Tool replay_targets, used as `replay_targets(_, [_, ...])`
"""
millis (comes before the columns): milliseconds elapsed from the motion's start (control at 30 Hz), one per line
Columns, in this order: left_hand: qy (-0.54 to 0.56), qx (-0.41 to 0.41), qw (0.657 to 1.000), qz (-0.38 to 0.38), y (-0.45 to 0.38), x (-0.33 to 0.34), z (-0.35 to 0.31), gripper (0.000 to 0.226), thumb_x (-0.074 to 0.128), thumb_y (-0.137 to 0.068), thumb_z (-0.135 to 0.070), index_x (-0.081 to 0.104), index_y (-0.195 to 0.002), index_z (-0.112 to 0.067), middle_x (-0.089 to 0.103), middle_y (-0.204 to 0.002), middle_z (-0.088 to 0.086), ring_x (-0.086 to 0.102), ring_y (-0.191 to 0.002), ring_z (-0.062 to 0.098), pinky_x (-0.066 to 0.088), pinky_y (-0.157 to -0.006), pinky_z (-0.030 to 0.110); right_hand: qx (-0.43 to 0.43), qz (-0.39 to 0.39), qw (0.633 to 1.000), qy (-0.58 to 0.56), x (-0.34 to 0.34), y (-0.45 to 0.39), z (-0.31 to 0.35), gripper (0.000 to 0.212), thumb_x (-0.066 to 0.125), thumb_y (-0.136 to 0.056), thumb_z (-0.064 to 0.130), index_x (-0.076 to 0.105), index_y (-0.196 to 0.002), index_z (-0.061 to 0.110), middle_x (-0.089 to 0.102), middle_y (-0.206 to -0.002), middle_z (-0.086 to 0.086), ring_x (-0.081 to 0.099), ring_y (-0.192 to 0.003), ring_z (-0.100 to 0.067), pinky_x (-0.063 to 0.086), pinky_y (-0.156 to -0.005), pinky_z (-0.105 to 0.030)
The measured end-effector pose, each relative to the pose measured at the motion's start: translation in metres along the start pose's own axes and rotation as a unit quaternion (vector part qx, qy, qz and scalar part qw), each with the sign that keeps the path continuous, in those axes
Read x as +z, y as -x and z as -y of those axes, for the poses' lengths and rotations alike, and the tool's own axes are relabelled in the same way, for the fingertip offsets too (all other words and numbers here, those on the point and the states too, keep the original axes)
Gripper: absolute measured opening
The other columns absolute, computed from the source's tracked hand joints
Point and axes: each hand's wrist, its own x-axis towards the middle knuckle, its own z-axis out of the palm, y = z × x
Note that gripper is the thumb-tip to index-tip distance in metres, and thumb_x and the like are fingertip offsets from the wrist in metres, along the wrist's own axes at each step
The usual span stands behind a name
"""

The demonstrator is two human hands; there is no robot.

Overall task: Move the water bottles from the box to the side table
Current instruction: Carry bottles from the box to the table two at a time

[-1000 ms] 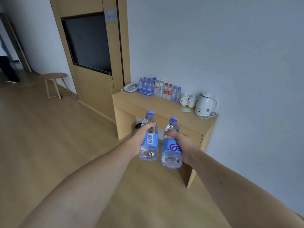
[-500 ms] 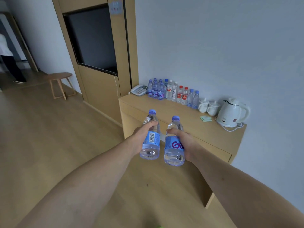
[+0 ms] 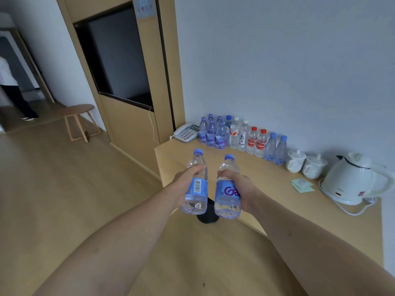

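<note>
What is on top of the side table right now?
On the side table: a phone, a row of bottles, two cups, a kettle and paper slips. The near left part is covered by the two carried bottles.

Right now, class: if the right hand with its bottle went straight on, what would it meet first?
Probably the row of bottles standing at the wall; the bare side table lies below that path. Depth is uncertain.

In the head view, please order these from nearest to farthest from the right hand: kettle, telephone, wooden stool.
From the right hand:
1. Telephone, at the table's far left end.
2. Kettle, at the table's right end.
3. Wooden stool, across the floor, far left.
</note>
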Motion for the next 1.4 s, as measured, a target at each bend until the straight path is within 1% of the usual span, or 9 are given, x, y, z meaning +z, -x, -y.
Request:
replay_targets(133, [0.016,-0.005,1.0,0.013,-0.055,-0.01,-0.021,0.049,0.079,-0.08,-0.043,0.067,-0.111,-0.008,0.069,-0.077,0.011,0.066,-0.064,0.027,0.056,-0.066,0.036,0.005,-0.011,1.0,0.023,0.011,-0.052,0.023,0.079,0.09,-0.067,0.036,0.052,-0.13,0.006,0.07,-0.091,-0.019,0.07,-0.059,-0.028,0.058,-0.054,-0.037])
replay_targets(367, [0.006,-0.02,0.998,0.052,-0.164,-0.028,-0.045,0.048,0.077,-0.082,-0.044,0.065,-0.111,-0.008,0.064,-0.091,0.017,0.063,-0.079,0.033,0.052,-0.079,0.043,0.003,-0.055,0.998,0.032,0.026,-0.145,0.045,0.069,0.091,-0.066,0.038,0.059,-0.119,0.008,0.073,-0.079,-0.016,0.071,-0.058,-0.029,0.058,-0.054,-0.036])
replay_targets(533, [-0.013,-0.043,0.994,0.099,-0.25,-0.035,-0.066,0.049,0.078,-0.081,-0.046,0.067,-0.111,-0.009,0.065,-0.079,0.014,0.063,-0.067,0.03,0.053,-0.071,0.038,-0.007,-0.105,0.994,0.002,0.038,-0.211,0.058,0.07,0.089,-0.07,0.04,0.06,-0.124,0.005,0.071,-0.084,-0.017,0.071,-0.063,-0.03,0.058,-0.057,-0.037])
replay_targets(667, [-0.052,-0.055,0.987,0.144,-0.305,-0.042,-0.085,0.046,0.08,-0.078,-0.048,0.071,-0.105,-0.012,0.069,-0.075,0.01,0.066,-0.064,0.028,0.055,-0.062,0.033,-0.009,-0.134,0.99,-0.042,0.05,-0.251,0.068,0.077,0.082,-0.077,0.054,0.059,-0.131,0.004,0.071,-0.089,-0.018,0.07,-0.071,-0.032,0.059,-0.065,-0.04])
replay_targets(900, [-0.082,-0.062,0.975,0.194,-0.383,-0.032,-0.123,0.067,0.075,-0.078,-0.066,0.064,-0.12,-0.015,0.074,-0.112,0.017,0.074,-0.095,0.034,0.06,-0.085,0.045,-0.018,-0.184,0.977,-0.104,0.058,-0.3,0.086,0.083,0.067,-0.082,0.071,0.056,-0.133,0.006,0.07,-0.1,-0.02,0.072,-0.074,-0.031,0.059,-0.062,-0.04])
replay_targets(1033, [-0.1,-0.055,0.97,0.215,-0.412,-0.013,-0.123,0.06,0.08,-0.073,-0.061,0.068,-0.116,-0.02,0.08,-0.096,0.009,0.078,-0.081,0.028,0.062,-0.068,0.038,-0.019,-0.202,0.971,-0.126,0.045,-0.319,0.093,0.074,0.07,-0.085,0.062,0.055,-0.133,0.007,0.073,-0.105,-0.017,0.074,-0.074,-0.029,0.059,-0.058,-0.036])
replay_targets(1167, [-0.146,0.002,0.967,0.208,-0.446,0.009,-0.117,0.072,0.084,-0.065,-0.061,0.061,-0.121,-0.021,0.077,-0.108,0.002,0.077,-0.088,0.02,0.062,-0.079,0.04,-0.029,-0.221,0.97,-0.095,0.023,-0.347,0.102,0.06,0.073,-0.086,0.052,0.052,-0.128,0.015,0.078,-0.096,-0.017,0.077,-0.072,-0.03,0.059,-0.056,-0.034])
replay_targets(1267, [-0.174,0.015,0.964,0.2,-0.471,0.023,-0.115,0.074,0.085,-0.065,-0.056,0.056,-0.125,-0.023,0.073,-0.117,0.001,0.075,-0.095,0.017,0.057,-0.072,0.034,-0.037,-0.247,0.964,-0.093,0.004,-0.369,0.106,0.062,0.08,-0.08,0.048,0.054,-0.127,0.018,0.075,-0.109,-0.016,0.078,-0.082,-0.032,0.06,-0.061,-0.038])
replay_targets(1400, [-0.2,0.027,0.961,0.19,-0.506,0.043,-0.114,0.044,0.088,-0.07,-0.042,0.063,-0.104,-0.027,0.076,-0.105,0.0,0.075,-0.087,0.014,0.058,-0.069,0.031,-0.048,-0.273,0.958,-0.067,-0.022,-0.4,0.109,0.058,0.083,-0.079,0.042,0.055,-0.123,0.014,0.072,-0.115,-0.019,0.075,-0.098,-0.032,0.064,-0.075,-0.048])
